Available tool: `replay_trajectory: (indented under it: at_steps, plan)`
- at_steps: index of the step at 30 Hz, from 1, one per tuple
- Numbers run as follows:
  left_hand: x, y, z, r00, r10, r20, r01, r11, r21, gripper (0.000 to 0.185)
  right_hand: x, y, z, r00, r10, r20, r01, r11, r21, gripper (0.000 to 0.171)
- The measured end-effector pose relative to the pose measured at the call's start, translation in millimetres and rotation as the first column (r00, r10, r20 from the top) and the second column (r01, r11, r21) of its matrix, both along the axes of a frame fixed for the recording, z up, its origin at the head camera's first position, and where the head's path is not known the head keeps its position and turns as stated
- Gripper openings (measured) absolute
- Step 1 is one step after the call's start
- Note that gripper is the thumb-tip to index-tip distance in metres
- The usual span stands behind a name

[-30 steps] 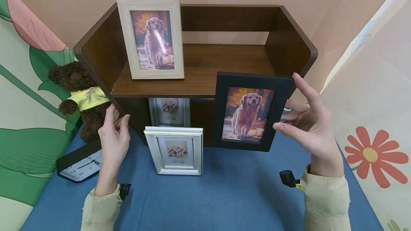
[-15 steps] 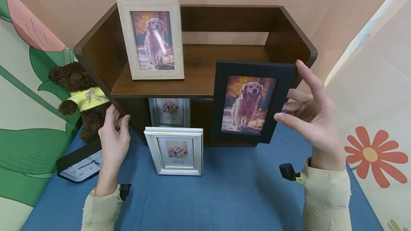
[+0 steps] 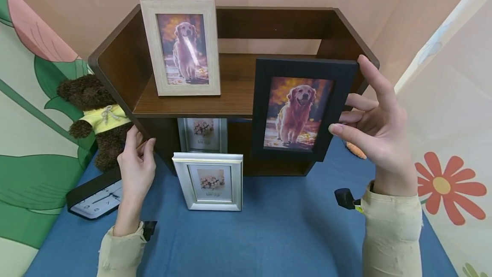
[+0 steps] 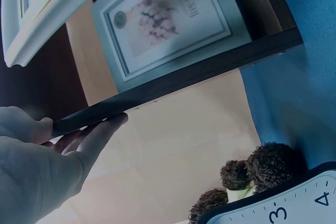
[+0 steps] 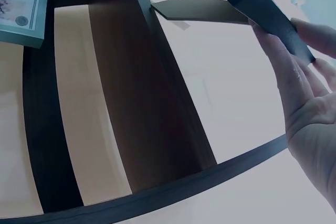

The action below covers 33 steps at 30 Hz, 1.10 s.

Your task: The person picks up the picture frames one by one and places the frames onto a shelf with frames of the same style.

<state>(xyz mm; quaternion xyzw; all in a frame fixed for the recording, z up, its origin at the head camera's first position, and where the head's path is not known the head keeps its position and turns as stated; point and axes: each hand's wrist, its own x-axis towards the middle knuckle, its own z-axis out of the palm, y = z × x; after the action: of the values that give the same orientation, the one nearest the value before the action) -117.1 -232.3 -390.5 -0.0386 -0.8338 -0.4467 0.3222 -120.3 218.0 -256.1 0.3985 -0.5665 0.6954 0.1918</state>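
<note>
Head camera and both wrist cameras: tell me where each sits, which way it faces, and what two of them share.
Head: worn on the head, facing forward and down at the shelf; the left hand, right hand and sleeves show.
Left wrist: on that wrist, facing the shelf's side, clock and bear; the left hand shows.
Right wrist: on that wrist, facing the black frame and shelf; the right hand shows.
Shared: head and left wrist both show the clock and bear.

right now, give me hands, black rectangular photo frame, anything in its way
Left hand gripping dark brown wooden shelf at its side. Right hand holding black rectangular photo frame aloft. Possible obstacle: cream rectangular photo frame, upper tier, left.
</note>
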Motion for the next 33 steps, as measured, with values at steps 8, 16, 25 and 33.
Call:
replay_trajectory:
  at_steps: [8,16,25,33]
  plan:
    - [-0.2,-0.2,-0.2,1.0,-0.002,-0.004,0.002,1.0,-0.004,0.047,-2.1,-1.6,7.0,0.999,-0.014,0.046,0.014,1.0,-0.014,0.091]
    - [-0.4,-0.7,-0.6,1.0,0.0,-0.002,0.0,1.0,-0.007,0.047,-3.9,-5.4,14.9,0.994,-0.069,0.084,0.069,0.998,-0.003,0.092]
    - [0.3,-0.8,-0.7,1.0,0.001,0.003,-0.001,1.0,-0.006,0.047,-7.3,-15.9,30.1,0.988,-0.106,0.112,0.103,0.994,0.027,0.09]
    - [1.2,-1.0,-1.0,1.0,-0.002,0.013,0.002,1.0,0.002,0.046,-15.5,-28.8,36.5,0.979,-0.172,0.108,0.168,0.985,0.044,0.086]
